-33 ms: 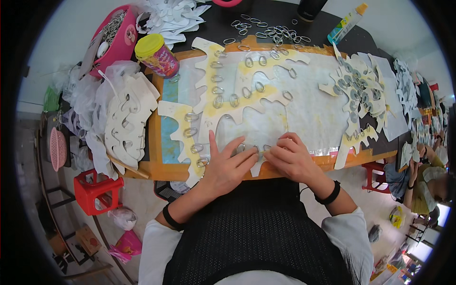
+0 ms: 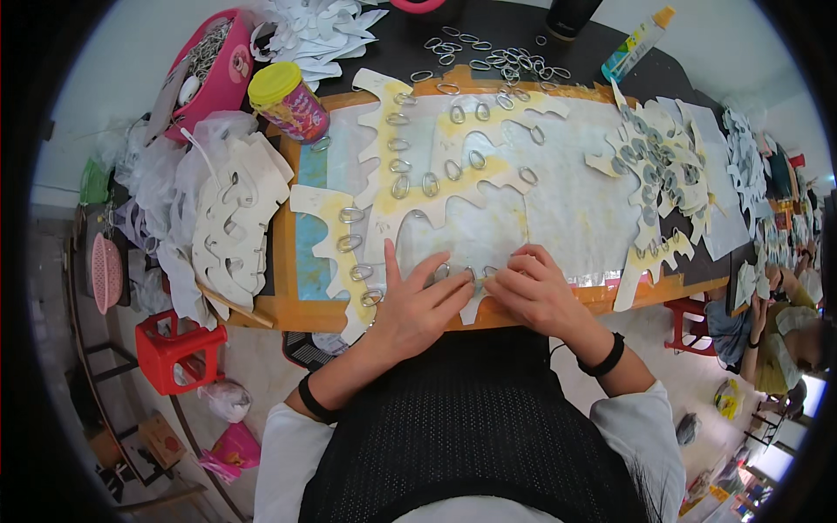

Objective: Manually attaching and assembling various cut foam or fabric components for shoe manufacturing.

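At the near edge of the worktable, my left hand (image 2: 417, 307) lies with its fingers spread over a white cut-out piece (image 2: 472, 309) with metal rings along it. My right hand (image 2: 529, 289) bends inward beside it, fingertips pinched together near a ring (image 2: 490, 271); whatever they grip is hidden. Most of this piece is covered by both hands. Left of my left hand lies a toothed white strip (image 2: 336, 228), yellowish along its middle, with several oval rings. A larger white branching piece (image 2: 384, 196) lies beyond, also bearing rings (image 2: 400, 186).
Loose oval rings (image 2: 514, 63) lie at the back. A yellow-lidded tub (image 2: 292, 105) and a pink basket (image 2: 209, 78) of metal parts stand back left. Stacked white pieces (image 2: 240, 218) flank the left side; a pile of ringed pieces (image 2: 658, 166) lies right. A bottle (image 2: 635, 48) stands behind.
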`<state>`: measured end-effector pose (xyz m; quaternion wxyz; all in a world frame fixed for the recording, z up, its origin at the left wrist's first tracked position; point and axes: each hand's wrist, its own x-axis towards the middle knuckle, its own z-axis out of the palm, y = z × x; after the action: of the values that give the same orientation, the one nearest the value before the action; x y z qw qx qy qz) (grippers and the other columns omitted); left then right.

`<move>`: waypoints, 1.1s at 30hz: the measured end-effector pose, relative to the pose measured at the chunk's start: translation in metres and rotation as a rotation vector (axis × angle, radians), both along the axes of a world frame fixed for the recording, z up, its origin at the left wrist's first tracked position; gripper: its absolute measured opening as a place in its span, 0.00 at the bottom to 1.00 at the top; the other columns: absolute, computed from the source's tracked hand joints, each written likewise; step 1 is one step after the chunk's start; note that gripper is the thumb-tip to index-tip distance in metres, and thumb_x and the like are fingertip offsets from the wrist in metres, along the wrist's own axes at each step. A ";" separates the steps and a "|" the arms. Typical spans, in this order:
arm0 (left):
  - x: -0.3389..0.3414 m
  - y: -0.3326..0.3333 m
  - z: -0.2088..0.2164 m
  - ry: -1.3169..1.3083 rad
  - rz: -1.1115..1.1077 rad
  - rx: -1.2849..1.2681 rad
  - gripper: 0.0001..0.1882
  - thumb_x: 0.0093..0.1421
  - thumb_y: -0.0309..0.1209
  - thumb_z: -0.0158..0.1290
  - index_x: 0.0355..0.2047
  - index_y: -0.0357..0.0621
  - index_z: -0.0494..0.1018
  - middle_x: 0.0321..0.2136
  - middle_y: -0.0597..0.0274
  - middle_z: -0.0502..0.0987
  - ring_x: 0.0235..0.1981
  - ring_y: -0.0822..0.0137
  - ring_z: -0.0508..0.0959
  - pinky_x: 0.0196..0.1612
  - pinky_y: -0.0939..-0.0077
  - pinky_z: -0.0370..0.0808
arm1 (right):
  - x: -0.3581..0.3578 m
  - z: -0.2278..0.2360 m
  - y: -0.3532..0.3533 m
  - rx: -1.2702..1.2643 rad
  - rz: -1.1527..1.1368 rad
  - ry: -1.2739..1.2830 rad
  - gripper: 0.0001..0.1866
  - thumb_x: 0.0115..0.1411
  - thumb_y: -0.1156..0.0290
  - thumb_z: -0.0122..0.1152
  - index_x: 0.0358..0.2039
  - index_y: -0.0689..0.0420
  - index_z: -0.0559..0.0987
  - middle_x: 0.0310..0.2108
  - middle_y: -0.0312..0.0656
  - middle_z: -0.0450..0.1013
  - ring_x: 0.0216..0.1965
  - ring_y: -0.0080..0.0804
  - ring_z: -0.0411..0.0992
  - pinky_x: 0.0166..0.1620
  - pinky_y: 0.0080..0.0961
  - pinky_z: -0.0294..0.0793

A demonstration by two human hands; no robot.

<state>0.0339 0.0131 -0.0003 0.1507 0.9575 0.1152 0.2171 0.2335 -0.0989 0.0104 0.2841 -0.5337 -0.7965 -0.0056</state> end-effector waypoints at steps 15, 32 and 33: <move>-0.001 0.000 0.000 -0.018 -0.010 0.044 0.11 0.50 0.29 0.57 0.36 0.54 0.81 0.40 0.74 0.78 0.50 0.58 0.72 0.61 0.26 0.33 | -0.028 0.004 0.009 -0.156 -0.320 0.337 0.10 0.45 0.76 0.65 0.30 0.56 0.75 0.30 0.39 0.66 0.34 0.39 0.65 0.37 0.33 0.62; -0.003 0.000 -0.001 -0.037 -0.004 0.055 0.10 0.49 0.28 0.57 0.33 0.51 0.81 0.39 0.72 0.78 0.50 0.58 0.72 0.61 0.27 0.33 | -0.037 0.014 0.008 -0.101 -0.441 0.444 0.11 0.45 0.75 0.66 0.31 0.59 0.75 0.31 0.42 0.66 0.33 0.42 0.64 0.36 0.35 0.63; -0.003 0.000 -0.001 -0.043 -0.005 0.062 0.09 0.49 0.29 0.57 0.33 0.51 0.82 0.39 0.72 0.78 0.50 0.58 0.72 0.61 0.27 0.33 | -0.037 0.017 0.008 -0.106 -0.436 0.438 0.11 0.46 0.75 0.66 0.31 0.59 0.75 0.32 0.41 0.67 0.33 0.41 0.64 0.36 0.35 0.62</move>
<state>0.0313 0.0127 -0.0012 0.1238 0.9572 0.1030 0.2406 0.1963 -0.0907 0.0273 0.4127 -0.6946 -0.5824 0.0902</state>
